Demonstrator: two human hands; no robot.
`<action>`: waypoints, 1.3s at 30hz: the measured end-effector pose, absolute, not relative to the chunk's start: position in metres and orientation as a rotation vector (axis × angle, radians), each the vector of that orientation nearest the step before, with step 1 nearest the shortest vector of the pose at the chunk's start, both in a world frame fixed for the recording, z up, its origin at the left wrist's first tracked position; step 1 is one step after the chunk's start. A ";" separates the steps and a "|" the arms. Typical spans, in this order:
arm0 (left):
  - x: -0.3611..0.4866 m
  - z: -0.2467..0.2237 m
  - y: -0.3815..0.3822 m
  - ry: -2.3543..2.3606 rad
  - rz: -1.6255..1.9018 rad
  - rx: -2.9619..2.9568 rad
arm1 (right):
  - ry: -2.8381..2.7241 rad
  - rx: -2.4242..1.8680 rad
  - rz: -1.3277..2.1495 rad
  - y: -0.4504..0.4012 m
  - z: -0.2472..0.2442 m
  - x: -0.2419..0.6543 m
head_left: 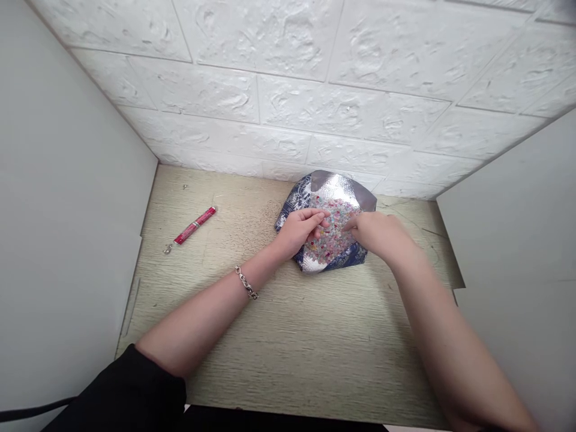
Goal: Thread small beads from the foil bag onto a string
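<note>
A foil-lined holder [335,187] with a blue and silver patterned outside lies spread against the wall. Many small mixed beads [330,240] in pink, clear, red and pale blue fill its middle. My left hand [302,229] is over the left part of the beads, thumb and forefinger pressed together; what they pinch, if anything, is too small to make out. At the right side of the beads is my right hand [375,233], slightly blurred, its fingers curled and the tips down among the beads. A chain bracelet [246,282] circles my left wrist.
To the left lies a red tube-shaped item [195,225] with a silvery band, a small metal piece [168,248] beside its lower end. Another tiny metal bit [185,186] lies farther back. A white brick-patterned wall [288,102] and side panels [67,198] enclose the wooden table [297,348].
</note>
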State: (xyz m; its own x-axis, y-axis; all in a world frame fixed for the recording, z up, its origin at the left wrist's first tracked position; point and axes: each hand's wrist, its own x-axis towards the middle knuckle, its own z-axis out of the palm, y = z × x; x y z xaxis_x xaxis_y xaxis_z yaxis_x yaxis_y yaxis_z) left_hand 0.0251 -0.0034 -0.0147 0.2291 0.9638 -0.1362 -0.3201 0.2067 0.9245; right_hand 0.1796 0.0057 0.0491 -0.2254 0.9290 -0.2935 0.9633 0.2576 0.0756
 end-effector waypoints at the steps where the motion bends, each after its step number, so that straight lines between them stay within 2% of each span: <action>1: 0.025 -0.015 -0.003 0.890 1.080 0.922 | 2.252 1.759 -0.179 0.006 0.049 0.179; 26: 0.027 -0.011 -0.007 0.853 1.048 0.867 | 2.179 1.857 0.003 0.004 0.038 0.168; 34: 0.024 -0.008 -0.006 0.799 1.013 0.723 | 2.637 1.793 -0.552 0.012 0.057 0.183; 39: 0.025 -0.008 -0.006 0.793 1.039 0.747 | 2.840 1.835 -1.141 0.017 0.050 0.177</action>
